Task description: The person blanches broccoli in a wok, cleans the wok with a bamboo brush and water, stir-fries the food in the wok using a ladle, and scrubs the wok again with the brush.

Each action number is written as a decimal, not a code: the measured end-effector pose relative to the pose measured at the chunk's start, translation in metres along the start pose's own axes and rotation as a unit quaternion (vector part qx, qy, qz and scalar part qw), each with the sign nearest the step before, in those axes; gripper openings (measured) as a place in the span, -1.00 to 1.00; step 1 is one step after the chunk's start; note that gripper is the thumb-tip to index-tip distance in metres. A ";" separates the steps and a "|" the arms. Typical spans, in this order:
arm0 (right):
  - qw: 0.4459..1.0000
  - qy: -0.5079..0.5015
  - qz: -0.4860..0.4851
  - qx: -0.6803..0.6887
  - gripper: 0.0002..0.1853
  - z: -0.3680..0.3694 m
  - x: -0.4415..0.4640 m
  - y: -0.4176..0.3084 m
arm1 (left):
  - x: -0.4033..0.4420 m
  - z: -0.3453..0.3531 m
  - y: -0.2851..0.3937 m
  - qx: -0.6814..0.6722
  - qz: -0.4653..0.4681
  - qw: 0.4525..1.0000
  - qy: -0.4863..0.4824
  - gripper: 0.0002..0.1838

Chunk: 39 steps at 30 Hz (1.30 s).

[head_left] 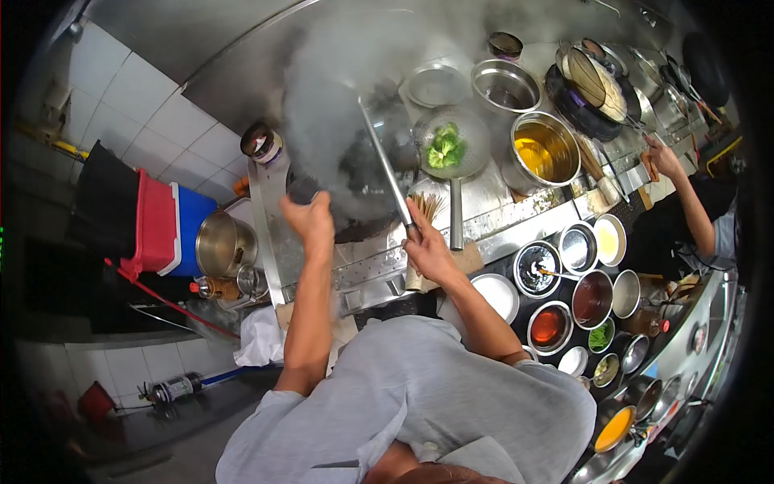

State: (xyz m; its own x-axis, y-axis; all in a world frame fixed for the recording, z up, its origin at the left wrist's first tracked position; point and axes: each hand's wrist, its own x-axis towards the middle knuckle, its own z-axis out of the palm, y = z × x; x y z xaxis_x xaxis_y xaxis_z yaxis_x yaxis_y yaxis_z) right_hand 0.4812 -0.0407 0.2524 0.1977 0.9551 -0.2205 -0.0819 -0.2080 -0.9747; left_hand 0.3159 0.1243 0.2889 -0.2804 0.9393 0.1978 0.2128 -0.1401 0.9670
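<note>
The left hand point(310, 222) is at the near left edge of a dark wok point(367, 189), its fingers bent against a dark piece point(303, 190) at the rim; steam blurs what that piece is, and I cannot tell how firmly they close on it. The right hand point(429, 252) has its fingers closed around the dark grip of a long-handled metal utensil point(382, 153), which slants forward and to the left over the wok. Its far end is lost in thick steam point(326, 89) (so are most of the wok's contents).

Just right of the wok, a perforated strainer point(476, 133) holds green broccoli point(445, 147), its handle pointing back toward the person. Beside it stands 1 deep metal pot point(516, 171) of yellow liquid point(538, 153), with another metal pot point(506, 85) behind. A patterned can point(263, 143) stands left of the wok.

Nearer the person, on the right, are many round containers: 1 holds red liquid point(547, 326), 1 dark red sauce point(592, 298) and 1 chopped greens point(599, 337). At the far right, another person's hand point(663, 158) is near a black wok point(582, 109) with mesh strainers point(584, 77) over it.
</note>
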 end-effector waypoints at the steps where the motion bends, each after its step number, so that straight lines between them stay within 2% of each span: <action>1: 0.999 -0.018 -0.004 0.048 -0.17 -0.002 0.004 0.006 | -0.002 -0.016 -0.007 -0.043 -0.026 0.999 0.007 -0.45; 3: 0.998 -0.016 0.019 0.061 -0.19 -0.008 0.005 0.003 | -0.008 -0.056 -0.019 -0.141 -0.136 0.981 -0.005 -0.49; 5: 0.998 0.028 -0.053 0.008 -0.16 -0.026 0.016 0.025 | -0.022 -0.097 -0.034 -0.166 -0.217 0.962 -0.007 -0.60; 6: 0.998 0.051 -0.037 0.000 -0.17 -0.035 0.021 0.021 | -0.031 -0.116 -0.045 -0.160 -0.255 0.954 0.006 -0.66; 7: 0.991 0.075 -0.078 -0.077 -0.17 -0.053 0.038 0.030 | -0.040 -0.131 -0.055 -0.153 -0.293 0.944 0.018 -0.71; 8: 0.991 0.101 -0.066 -0.060 -0.16 -0.066 0.055 0.030 | -0.047 -0.138 -0.054 -0.157 -0.292 0.943 0.023 -0.71; 10: 0.984 0.145 -0.068 -0.083 -0.18 -0.091 0.094 0.018 | -0.062 -0.146 -0.047 -0.184 -0.419 0.886 0.068 -0.78; 11: 0.972 0.164 -0.068 -0.152 -0.22 -0.108 0.123 0.021 | -0.065 -0.150 -0.053 -0.191 -0.420 0.885 0.072 -0.78; 12: 0.961 0.183 -0.077 -0.190 -0.24 -0.124 0.149 0.022 | -0.067 -0.154 -0.062 -0.220 -0.455 0.862 0.035 -0.78; 14: 0.965 0.175 -0.038 -0.190 -0.28 -0.146 0.190 0.013 | -0.067 -0.162 -0.096 -0.236 -0.518 0.822 -0.010 -0.80; 15: 0.965 0.171 -0.040 -0.193 -0.28 -0.155 0.210 0.011 | -0.069 -0.156 -0.093 -0.241 -0.518 0.821 -0.006 -0.80; 17: 0.975 0.167 0.035 -0.145 -0.41 -0.167 0.240 0.009 | -0.068 -0.135 -0.080 -0.213 -0.483 0.849 0.016 -0.79; 18: 0.974 0.165 0.034 -0.148 -0.41 -0.167 0.245 0.006 | -0.065 -0.131 -0.090 -0.219 -0.487 0.845 0.011 -0.78; 20: 0.980 0.169 0.068 0.076 -0.93 -0.163 0.254 -0.001 | -0.058 -0.121 -0.102 -0.233 -0.486 0.842 0.009 -0.77; 21: 0.981 0.166 0.068 0.074 -0.93 -0.165 0.262 -0.001 | -0.055 -0.115 -0.108 -0.244 -0.484 0.840 0.003 -0.75; 22: 0.952 0.106 0.113 0.262 -0.95 -0.175 0.274 0.005 | -0.054 -0.108 -0.115 -0.233 -0.477 0.848 0.001 -0.71; 23: 0.884 0.042 0.154 0.440 -0.96 -0.185 0.284 0.010 | -0.052 -0.100 -0.123 -0.235 -0.477 0.847 0.002 -0.71; 24: 0.783 -0.027 0.183 0.594 -0.85 -0.193 0.291 0.012 | -0.049 -0.093 -0.132 -0.231 -0.477 0.848 0.007 -0.70; 25: 0.784 -0.026 0.182 0.593 -0.85 -0.191 0.288 0.008 | -0.046 -0.086 -0.131 -0.226 -0.477 0.849 0.010 -0.68; 27: 0.679 -0.049 0.099 0.726 -0.82 -0.184 0.277 0.001 | -0.038 -0.075 -0.133 -0.250 -0.477 0.843 0.000 -0.66; 31: 0.674 -0.085 0.090 0.729 -0.82 -0.170 0.237 -0.020 | -0.023 -0.055 -0.138 -0.239 -0.476 0.846 -0.001 -0.65; 33: 0.670 -0.133 0.093 0.724 -0.87 -0.155 0.198 -0.042 | -0.023 -0.054 -0.142 -0.236 -0.466 0.852 -0.031 -0.72; 35: 0.688 -0.151 0.087 0.705 -0.82 -0.135 0.155 -0.065 | -0.017 -0.052 -0.181 -0.265 -0.447 0.851 -0.080 -0.70; 37: 0.685 -0.182 0.115 0.696 -0.76 -0.114 0.109 -0.088 | -0.018 -0.054 -0.157 -0.253 -0.485 0.835 -0.059 -0.69; 39: 0.673 -0.155 0.110 0.715 -0.75 -0.080 0.060 -0.111 | -0.018 -0.055 -0.142 -0.259 -0.492 0.830 -0.046 -0.74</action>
State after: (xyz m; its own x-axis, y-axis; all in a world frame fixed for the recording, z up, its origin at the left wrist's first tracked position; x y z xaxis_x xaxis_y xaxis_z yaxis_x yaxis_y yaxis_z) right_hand 0.5803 0.0225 0.3443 -0.1690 0.9784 -0.1192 -0.9757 -0.1489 0.1606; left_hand 0.2390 0.1099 0.1570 -0.0037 0.6958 -0.7182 -0.5140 0.6148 0.5982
